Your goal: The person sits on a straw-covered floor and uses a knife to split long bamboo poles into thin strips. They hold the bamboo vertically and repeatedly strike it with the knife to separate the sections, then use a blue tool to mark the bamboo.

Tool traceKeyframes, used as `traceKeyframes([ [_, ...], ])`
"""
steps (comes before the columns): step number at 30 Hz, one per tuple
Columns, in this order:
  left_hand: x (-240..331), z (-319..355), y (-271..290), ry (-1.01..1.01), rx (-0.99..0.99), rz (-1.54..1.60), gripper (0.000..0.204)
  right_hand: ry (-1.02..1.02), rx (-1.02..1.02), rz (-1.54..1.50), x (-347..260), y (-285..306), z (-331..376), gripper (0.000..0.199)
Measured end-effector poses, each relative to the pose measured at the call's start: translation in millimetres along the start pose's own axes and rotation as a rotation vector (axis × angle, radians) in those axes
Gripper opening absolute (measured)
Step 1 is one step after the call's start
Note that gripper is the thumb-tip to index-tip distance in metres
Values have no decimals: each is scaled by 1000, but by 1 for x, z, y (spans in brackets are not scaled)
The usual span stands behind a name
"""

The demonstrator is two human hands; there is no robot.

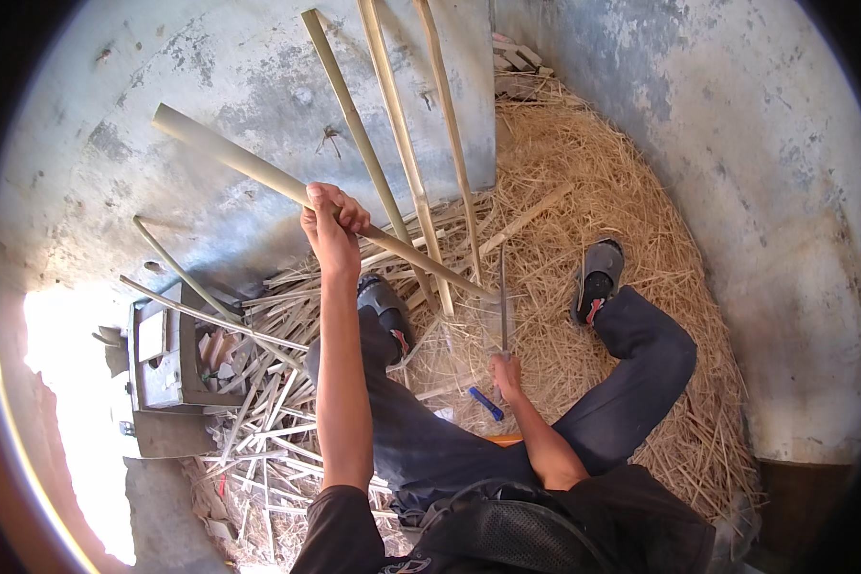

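Note:
My left hand (335, 225) is raised and closed around a long pale bamboo strip (234, 161). The strip slants from the upper left down to the right, and its lower end reaches the blade in my other hand. Between my knees, my right hand (507, 375) grips the handle of a long narrow knife (503, 306), its blade pointing away from me. Whether the strip's end touches the blade or only lies in front of it, I cannot tell. A small blue object (486, 404) of unclear kind lies just left of my right wrist.
Several bamboo strips (392, 124) lean on the pale, peeling wall (249, 67). Split pieces (268, 411) pile up on the left around a grey box (158, 344). Thin shavings (660, 316) cover the floor on the right. My shoes (598, 273) rest among them.

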State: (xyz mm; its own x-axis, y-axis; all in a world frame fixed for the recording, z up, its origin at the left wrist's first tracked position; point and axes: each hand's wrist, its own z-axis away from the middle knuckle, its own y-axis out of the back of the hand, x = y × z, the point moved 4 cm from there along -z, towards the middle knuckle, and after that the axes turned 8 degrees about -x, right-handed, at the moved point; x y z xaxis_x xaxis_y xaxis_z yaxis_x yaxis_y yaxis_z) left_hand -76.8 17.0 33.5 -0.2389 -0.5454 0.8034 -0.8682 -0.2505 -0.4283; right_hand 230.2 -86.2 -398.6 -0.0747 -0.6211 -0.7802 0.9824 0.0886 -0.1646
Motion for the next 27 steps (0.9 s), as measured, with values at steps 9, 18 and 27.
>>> traceKeyframes([
  [9, 1, 1, 8, -33, -3, 45, 42, -238, 29, 105, 30, 12, -1, 18],
  [18, 1, 3, 5, -24, -2, 46, 42, -32, -28, 7, 12, 11, -19, 19],
  [27, 4, 6, 7, -7, -21, 16, 48, 99, 125, 7, 14, 17, -27, 17],
])
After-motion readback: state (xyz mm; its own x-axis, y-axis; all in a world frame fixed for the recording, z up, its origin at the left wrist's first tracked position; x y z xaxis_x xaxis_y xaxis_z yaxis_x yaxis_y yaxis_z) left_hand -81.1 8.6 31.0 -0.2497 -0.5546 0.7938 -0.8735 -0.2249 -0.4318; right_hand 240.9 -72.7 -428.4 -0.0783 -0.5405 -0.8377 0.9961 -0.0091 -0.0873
